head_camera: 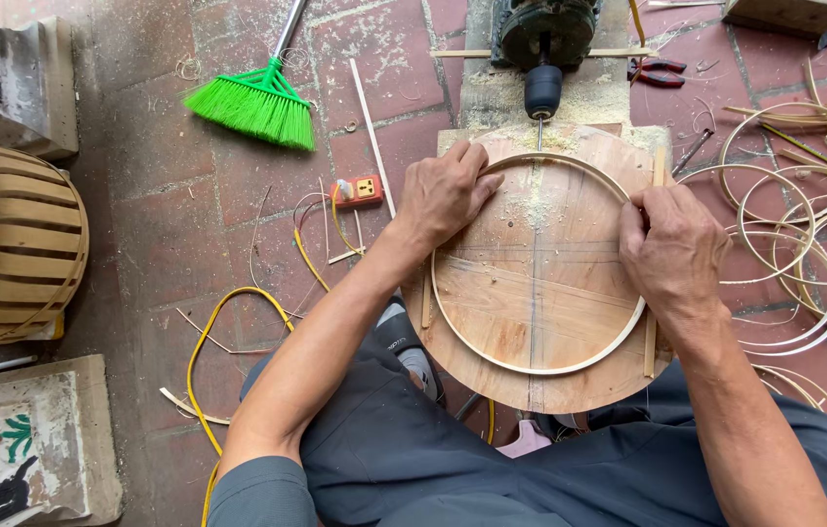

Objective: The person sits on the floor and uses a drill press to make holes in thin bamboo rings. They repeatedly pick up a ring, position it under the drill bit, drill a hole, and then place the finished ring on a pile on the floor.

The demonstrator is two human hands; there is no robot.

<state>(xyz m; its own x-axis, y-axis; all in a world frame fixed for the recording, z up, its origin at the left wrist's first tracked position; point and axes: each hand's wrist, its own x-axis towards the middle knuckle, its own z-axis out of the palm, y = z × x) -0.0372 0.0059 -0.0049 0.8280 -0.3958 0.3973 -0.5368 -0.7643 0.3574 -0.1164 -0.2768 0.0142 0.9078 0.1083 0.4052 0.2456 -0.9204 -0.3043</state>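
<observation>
Left hand (445, 193): lies on the upper left of the hoop (570, 368), fingers bent and close together, fingertips pressing the strip near the drill bit (538, 133); not closed round it.
Right hand (672, 252): on the hoop's right side, fingers curled, thumb and fingertips pinching the strip against the board (540, 283).
Hoop: thin, pale bamboo ring, lying flat on the board, its top edge just under the drill bit.
Board: round wooden disc, pencil lines crossing its middle, sawdust scattered near the top; it sits over the person's lap, in front of the drill (543, 44).
Drill: dark motor with a chuck pointing toward the person, bit touching or just beside the hoop's top; which, I cannot tell.
Rings (794, 234): a loose pile of similar bamboo hoops on the brick floor, right of the board.
Broom (257, 102): green bristles, on the floor, upper left.
Socket (359, 189): orange, with a yellow cable (206, 342), left of the left hand.
Basket (8, 244): slatted bamboo, far left.
Pliers (660, 72): red-handled, beside the drill.
</observation>
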